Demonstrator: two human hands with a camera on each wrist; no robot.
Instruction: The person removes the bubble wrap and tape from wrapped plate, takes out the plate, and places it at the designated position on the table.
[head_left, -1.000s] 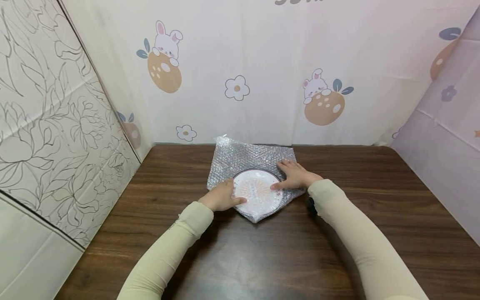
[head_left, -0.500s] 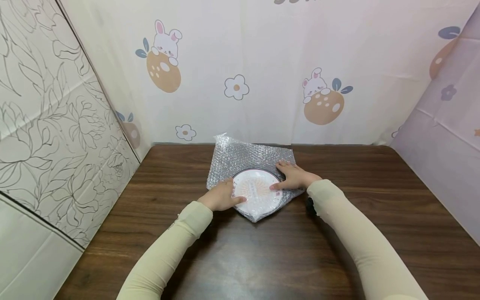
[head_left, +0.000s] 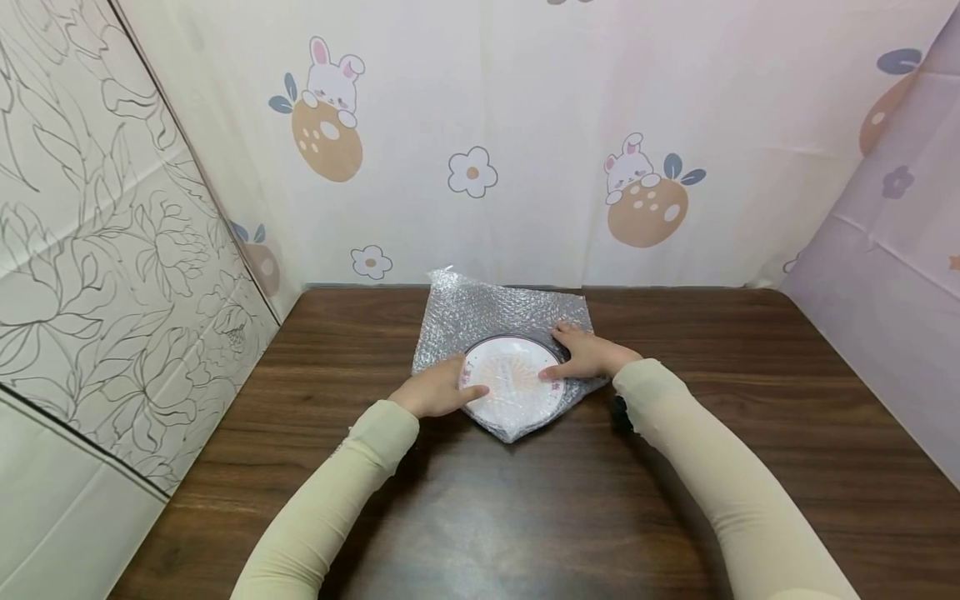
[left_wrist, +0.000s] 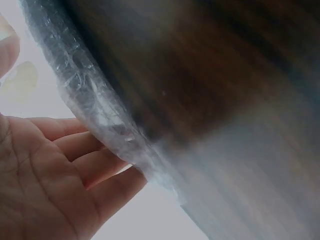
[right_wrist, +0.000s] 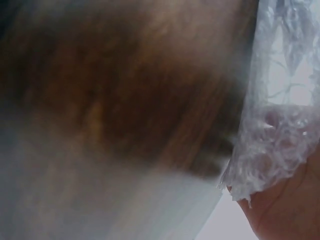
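Note:
A round white plate (head_left: pixel 512 407) with a dark rim line and a pale orange pattern lies on a sheet of bubble wrap (head_left: pixel 480 312). Clear wrap covers its near part and comes to a point at the front. At the plate's left edge is my left hand (head_left: pixel 435 389), thumb over the plate's side. Its fingers reach the wrap's edge (left_wrist: pixel 100 110) in the left wrist view, nearly straight. My right hand (head_left: pixel 588 353) rests spread on the wrap to the right, its thumb on the plate's rim. The right wrist view shows wrap (right_wrist: pixel 275 150) against the palm.
Everything lies on a dark brown wooden table (head_left: pixel 510 517). The wrap's far side reaches the table's back edge, close to a white curtain (head_left: pixel 540 125) printed with rabbits. A flower-patterned panel (head_left: pixel 112 225) stands along the left side.
My left hand has shifted slightly left and away from me, its thumb drawn back a little across the plate. The right hand, plate and wrap look almost unchanged.

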